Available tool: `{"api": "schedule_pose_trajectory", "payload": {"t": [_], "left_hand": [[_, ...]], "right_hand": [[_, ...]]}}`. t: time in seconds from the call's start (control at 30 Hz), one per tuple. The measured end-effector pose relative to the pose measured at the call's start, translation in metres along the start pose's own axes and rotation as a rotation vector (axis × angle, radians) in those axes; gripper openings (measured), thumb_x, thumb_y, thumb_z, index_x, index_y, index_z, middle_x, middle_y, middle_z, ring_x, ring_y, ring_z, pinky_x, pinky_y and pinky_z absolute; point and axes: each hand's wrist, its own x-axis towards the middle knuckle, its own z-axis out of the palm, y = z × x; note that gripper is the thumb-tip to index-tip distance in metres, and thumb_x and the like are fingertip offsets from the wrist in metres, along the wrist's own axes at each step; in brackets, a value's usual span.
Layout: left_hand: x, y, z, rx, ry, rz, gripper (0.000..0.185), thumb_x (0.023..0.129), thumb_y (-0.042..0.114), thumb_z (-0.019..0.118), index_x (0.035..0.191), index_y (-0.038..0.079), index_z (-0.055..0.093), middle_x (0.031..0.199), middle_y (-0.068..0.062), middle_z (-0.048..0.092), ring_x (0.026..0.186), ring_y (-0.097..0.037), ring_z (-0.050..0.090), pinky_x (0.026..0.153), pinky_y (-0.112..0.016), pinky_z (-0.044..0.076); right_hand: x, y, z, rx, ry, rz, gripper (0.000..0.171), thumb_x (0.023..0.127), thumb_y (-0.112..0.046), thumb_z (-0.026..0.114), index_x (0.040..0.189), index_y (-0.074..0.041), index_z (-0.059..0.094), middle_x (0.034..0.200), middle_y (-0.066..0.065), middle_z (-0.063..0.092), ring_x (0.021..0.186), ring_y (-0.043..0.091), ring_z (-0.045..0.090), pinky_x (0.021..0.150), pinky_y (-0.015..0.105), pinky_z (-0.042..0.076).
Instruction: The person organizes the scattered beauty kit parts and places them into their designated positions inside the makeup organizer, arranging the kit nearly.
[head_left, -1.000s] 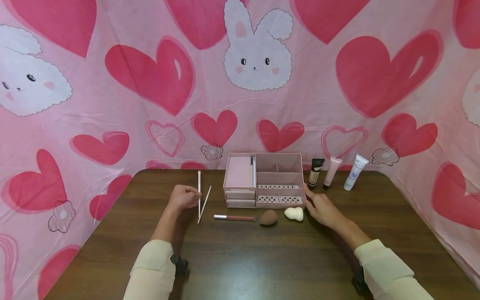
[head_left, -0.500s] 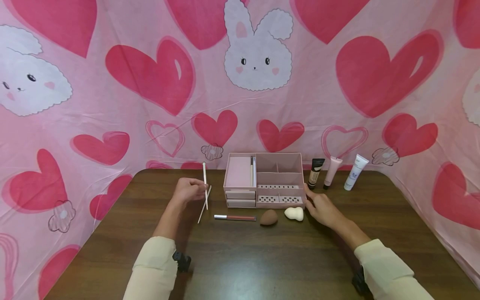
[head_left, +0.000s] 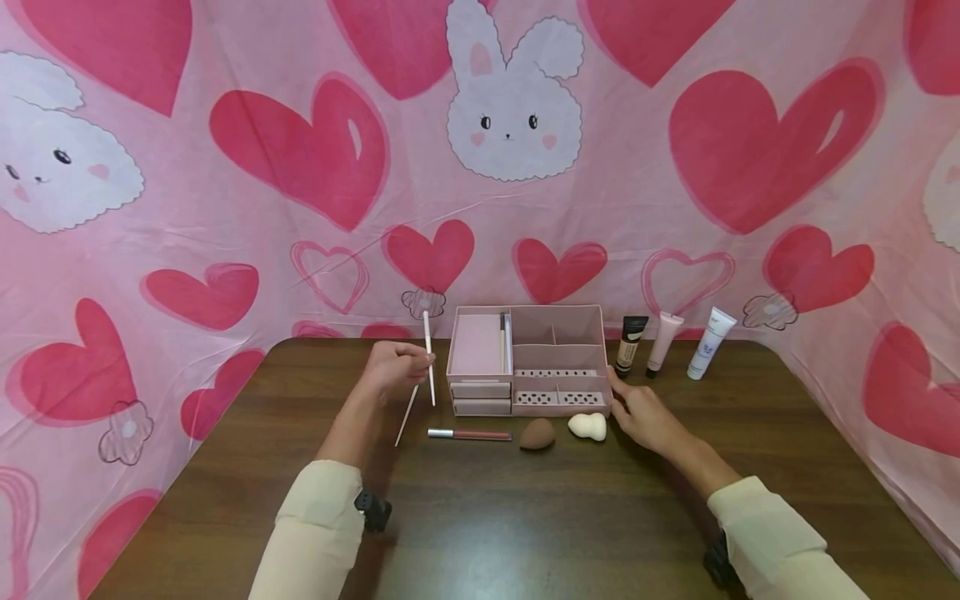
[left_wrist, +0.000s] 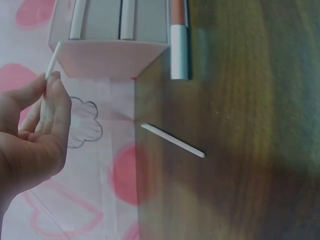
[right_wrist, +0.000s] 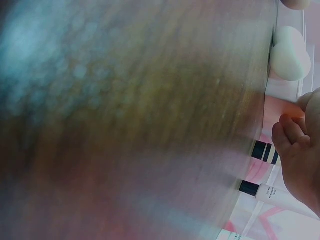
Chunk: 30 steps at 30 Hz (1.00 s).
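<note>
We are partway through carrying a thin white stick (head_left: pixel 429 358): our left hand (head_left: pixel 393 368) pinches it near its middle between thumb and fingertips, holding it upright in the air just left of the pink organizer (head_left: pixel 527 360), which sits toward the back edge of the worktop (head_left: pixel 525 517). We judge that the stick is headed for one of the organizer's compartments, so the next move would call for carrying it over the left wall and lowering it in without knocking the brush already standing there. Our right hand (head_left: pixel 643 417) rests with relaxed fingers against the organizer's front right corner, gripping nothing, apparently steadying it. A second stick (head_left: pixel 408 403) lies on the worktop below the left hand, with a lip gloss (head_left: pixel 468 434), a brown sponge (head_left: pixel 537 434) and a white sponge (head_left: pixel 587 427) along the organizer's front. Three tubes (head_left: pixel 664 342) stand at the back right. The right wrist view is badly blurred, and we cannot tell which compartment is meant, nor what the organizer's drawers hold.
</note>
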Motion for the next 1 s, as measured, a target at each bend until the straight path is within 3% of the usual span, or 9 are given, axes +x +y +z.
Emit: {"api": "schedule_pose_trajectory", "payload": {"t": [0.17, 0.4, 0.77, 0.9, 1.0], "left_hand": [[0.003, 0.011, 0.007, 0.004, -0.016, 0.017, 0.033, 0.094, 0.003, 0.068, 0.117, -0.020, 0.063, 0.071, 0.003, 0.070, 0.063, -0.006, 0.065, 0.063, -0.021, 0.062], [0.006, 0.024, 0.019, -0.012, -0.010, 0.005, 0.032, 0.093, 0.001, 0.068, 0.117, -0.018, 0.065, 0.075, 0.002, 0.072, 0.064, -0.006, 0.066, 0.071, -0.028, 0.065], [0.020, 0.034, 0.032, -0.047, -0.026, -0.066, 0.033, 0.094, 0.001, 0.067, 0.123, -0.015, 0.063, 0.070, 0.002, 0.067, 0.062, -0.006, 0.063, 0.059, -0.018, 0.059], [0.025, 0.037, 0.036, -0.027, -0.029, -0.064, 0.033, 0.095, 0.002, 0.067, 0.123, -0.015, 0.064, 0.070, 0.003, 0.066, 0.063, -0.005, 0.062, 0.059, -0.019, 0.059], [0.029, 0.040, 0.040, 0.002, -0.035, -0.044, 0.033, 0.095, 0.002, 0.066, 0.124, -0.015, 0.064, 0.069, 0.003, 0.066, 0.063, -0.006, 0.063, 0.061, -0.020, 0.060]], "right_hand": [[0.001, 0.001, 0.000, -0.006, 0.009, -0.004, 0.057, 0.095, 0.000, 0.063, 0.145, 0.018, 0.040, 0.092, 0.020, 0.068, 0.069, 0.018, 0.055, 0.065, 0.033, 0.047], [0.001, 0.001, 0.000, -0.005, -0.005, 0.008, 0.057, 0.096, -0.002, 0.062, 0.145, 0.018, 0.040, 0.092, 0.019, 0.067, 0.067, 0.017, 0.054, 0.066, 0.032, 0.047], [0.001, 0.003, 0.002, -0.006, -0.002, 0.002, 0.058, 0.095, -0.001, 0.063, 0.145, 0.018, 0.040, 0.114, 0.032, 0.069, 0.071, 0.019, 0.057, 0.066, 0.033, 0.048], [0.002, 0.004, 0.002, -0.004, -0.019, 0.011, 0.059, 0.096, -0.003, 0.062, 0.146, 0.018, 0.038, 0.098, 0.026, 0.070, 0.068, 0.019, 0.055, 0.066, 0.032, 0.048], [0.002, 0.004, 0.002, 0.000, -0.028, 0.017, 0.059, 0.097, -0.003, 0.061, 0.147, 0.018, 0.037, 0.102, 0.028, 0.070, 0.071, 0.020, 0.057, 0.067, 0.033, 0.049]]}}
